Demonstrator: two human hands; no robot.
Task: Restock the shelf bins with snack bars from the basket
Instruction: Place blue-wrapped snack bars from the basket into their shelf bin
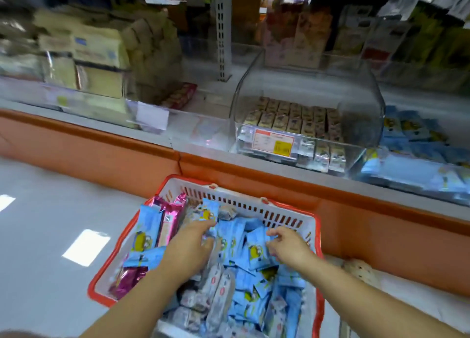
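While both of your arms reach down into the basket [229, 198], your left hand [193, 246] curls its fingers round a blue bar [209, 212] that stands upright at the far side of the load. Your right hand [287, 246] sits just right of it with thumb and fingers bent in over the blue snack bars [254, 274]; the blur keeps you from telling whether it actually has hold of one. Those blue bars fill the middle and right of the basket. Grey-wrapped bars [218, 289] lie nearer you under your left wrist, and pink packs [169, 218] lean against the left wall. The basket, white-walled with a red rim, rests on the pale floor [38, 236] just in front of the orange plinth [101, 154]. On the shelf above and beyond it stands a clear bin [361, 114] with rows of small brown boxes [292, 116] and a price tag [274, 143] on its front. More blue packs [412, 144] lie on the shelf to its right.
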